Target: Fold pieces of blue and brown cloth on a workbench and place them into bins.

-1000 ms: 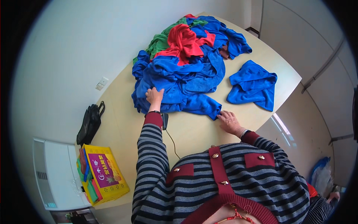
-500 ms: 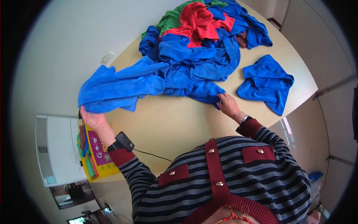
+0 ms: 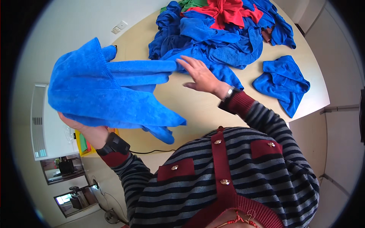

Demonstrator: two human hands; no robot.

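Observation:
Raised off the table at the left, a fuzzy blue towel (image 3: 110, 89) drapes in loose folds. My left hand (image 3: 84, 129) holds it up from below; the fingers are hidden behind the cloth. At the towel's right end is my right hand (image 3: 203, 77), palm down, with its fingers stretched out and thumb apart. Its fingertips are close to the fabric, possibly touching. Beyond it lies a heap of crumpled blue cloths (image 3: 224, 41), topped by a red cloth (image 3: 228, 13) and a green cloth (image 3: 192, 4).
A separate crumpled blue cloth (image 3: 283, 83) rests on the right side of the pale table (image 3: 304, 102). Part of a yellow box (image 3: 81, 143) shows below my left wrist. A black cable (image 3: 152, 152) runs along the near edge. A socket plate (image 3: 119, 27) sits on the wall.
My left hand has lifted the blue towel away from the heap, up and to the left. My right hand has left the heap's near edge and moved left toward the towel.

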